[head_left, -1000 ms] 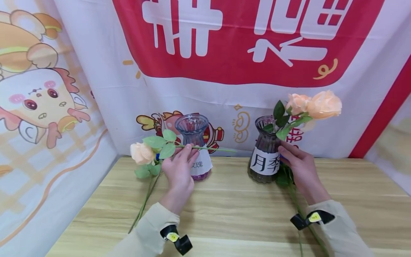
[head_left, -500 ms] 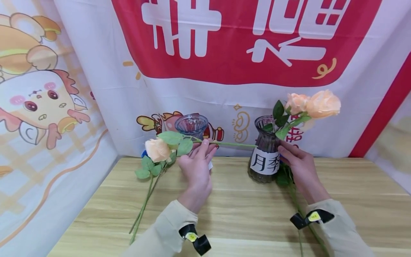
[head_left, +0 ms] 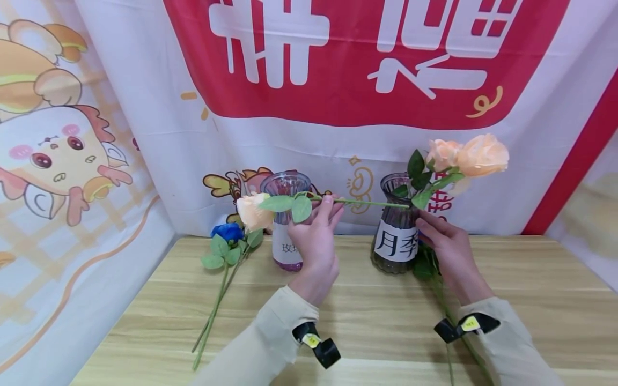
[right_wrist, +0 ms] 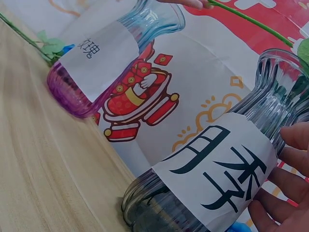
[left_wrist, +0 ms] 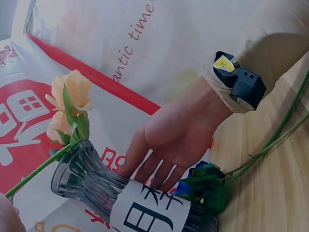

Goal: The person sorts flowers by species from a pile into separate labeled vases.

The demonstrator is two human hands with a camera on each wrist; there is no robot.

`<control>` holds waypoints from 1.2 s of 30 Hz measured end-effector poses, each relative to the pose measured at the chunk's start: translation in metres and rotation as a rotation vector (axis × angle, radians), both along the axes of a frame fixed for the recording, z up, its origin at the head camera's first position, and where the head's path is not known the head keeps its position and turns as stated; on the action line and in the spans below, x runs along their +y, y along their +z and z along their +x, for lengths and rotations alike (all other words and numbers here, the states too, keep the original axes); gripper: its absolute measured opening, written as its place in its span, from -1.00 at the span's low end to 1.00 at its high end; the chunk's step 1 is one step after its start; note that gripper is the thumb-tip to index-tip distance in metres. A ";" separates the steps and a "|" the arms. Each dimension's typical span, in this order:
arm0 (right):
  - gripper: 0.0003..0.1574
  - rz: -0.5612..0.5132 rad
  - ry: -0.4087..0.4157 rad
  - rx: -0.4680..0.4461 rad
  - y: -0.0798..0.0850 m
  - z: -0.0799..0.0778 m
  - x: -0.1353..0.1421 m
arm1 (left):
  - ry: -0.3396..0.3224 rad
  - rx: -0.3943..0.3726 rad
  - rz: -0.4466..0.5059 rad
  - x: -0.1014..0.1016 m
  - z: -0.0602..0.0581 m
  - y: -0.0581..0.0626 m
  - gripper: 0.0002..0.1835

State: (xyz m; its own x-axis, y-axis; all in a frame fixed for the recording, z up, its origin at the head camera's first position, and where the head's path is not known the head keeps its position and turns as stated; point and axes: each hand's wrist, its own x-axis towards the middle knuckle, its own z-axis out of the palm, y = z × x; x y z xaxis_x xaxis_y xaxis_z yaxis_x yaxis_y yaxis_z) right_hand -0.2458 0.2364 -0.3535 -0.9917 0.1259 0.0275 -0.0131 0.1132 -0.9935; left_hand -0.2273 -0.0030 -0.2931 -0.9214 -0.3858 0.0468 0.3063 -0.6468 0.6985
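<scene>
A peach rose point(head_left: 255, 211) lies nearly level in my left hand point(head_left: 316, 241), which pinches its green stem. The stem's cut end lies by the neck of the dark grey vase point(head_left: 395, 220). That labelled glass vase stands upright and bears peach roses point(head_left: 484, 155) leaning right over its rim. My right hand point(head_left: 451, 254) touches its right side; in the left wrist view the right hand point(left_wrist: 176, 130) has fairly straight fingers against the glass. Partly behind my left hand stands a blue-and-purple glass vase point(head_left: 286, 185) with a white label.
A blue rose point(head_left: 228, 232) lies at the left of the wooden table point(head_left: 372, 321), stems pointing forward. Behind my right hand, blue flowers point(left_wrist: 203, 181) lie by the dark vase, stems under the right forearm. A printed cloth point(head_left: 338, 145) hangs behind.
My left hand has carried the peach rose rightward and slightly up, bringing its stem end to the dark vase. The blue rose is now uncovered. My right hand has stayed at the vase.
</scene>
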 end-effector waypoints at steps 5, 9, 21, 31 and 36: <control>-0.13 0.003 0.011 -0.014 0.000 0.000 0.000 | 0.008 0.008 0.011 0.011 -0.003 0.006 -0.68; -0.14 -0.001 0.015 -0.021 0.000 0.000 0.000 | 0.013 0.036 0.035 0.018 -0.005 0.009 -0.73; -0.13 0.001 0.019 -0.025 -0.001 -0.001 0.001 | 0.040 0.045 -0.017 0.032 -0.013 0.017 -0.78; -0.14 -0.011 0.014 -0.016 0.000 -0.001 0.001 | 0.057 0.032 -0.043 0.037 -0.022 0.019 -0.77; -0.14 -0.012 0.002 -0.025 -0.001 -0.002 0.000 | 0.068 0.046 -0.058 0.039 -0.027 0.021 -0.81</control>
